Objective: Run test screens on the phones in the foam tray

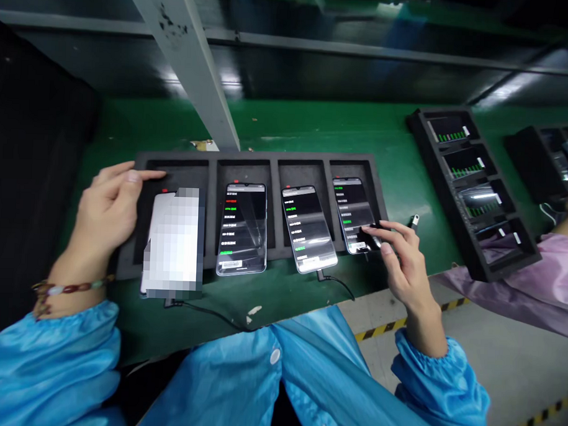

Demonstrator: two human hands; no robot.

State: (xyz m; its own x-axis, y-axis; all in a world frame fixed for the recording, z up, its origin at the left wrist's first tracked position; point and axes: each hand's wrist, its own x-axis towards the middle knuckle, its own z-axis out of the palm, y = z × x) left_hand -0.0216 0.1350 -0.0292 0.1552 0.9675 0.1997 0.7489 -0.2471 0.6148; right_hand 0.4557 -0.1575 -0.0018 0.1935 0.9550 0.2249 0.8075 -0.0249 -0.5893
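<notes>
A black foam tray (212, 179) with several compartments lies in front of me, with a smartphone in or leaning over each. My left hand (108, 207) rests at its left end, index finger stretched over the first compartment, holding nothing. Just below that finger is a phone (158, 227) with a white screen, partly blurred out. The second phone (242, 230) and third phone (309, 229) show dark lists with green lines; the second also has a red line. My right hand (407, 261) is open, its index fingertip at the screen of the rightmost phone (352, 209).
A black cable (210, 312) runs from the first phone, another cable (340, 282) from the third. A cable plug (415, 221) lies right of the tray. Farther right stand a second phone tray (436, 181) and a co-worker's pink sleeve (519, 283). A grey post (191, 60) rises behind.
</notes>
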